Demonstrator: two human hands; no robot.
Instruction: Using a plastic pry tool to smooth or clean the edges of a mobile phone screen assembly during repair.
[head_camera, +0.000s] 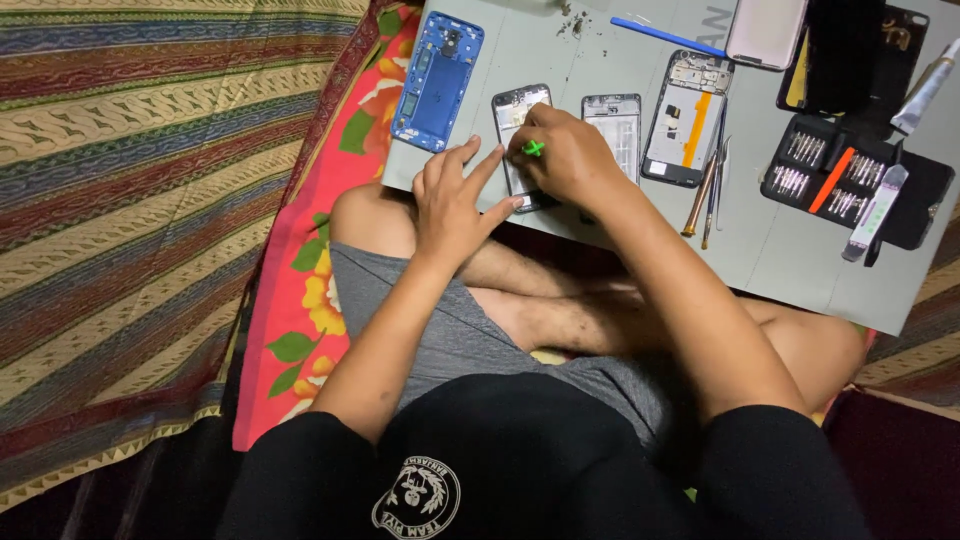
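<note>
Right hand has its grip closed on a small green tool, while the left hand, fingers spread, presses the phone frame near the worktop's front edge; steady pressure seems wise.

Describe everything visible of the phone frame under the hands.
The phone frame is a dark rectangular piece with a pale inner panel, apparently plastic or metal, stripped of its cover. It lies flat near the front edge of the grey mat, between a blue phone shell and another open frame. The left hand steadies its lower end with fingertips, while the right hand covers its right side, holding a small green tool against it. Much of its lower half is hidden.
</note>
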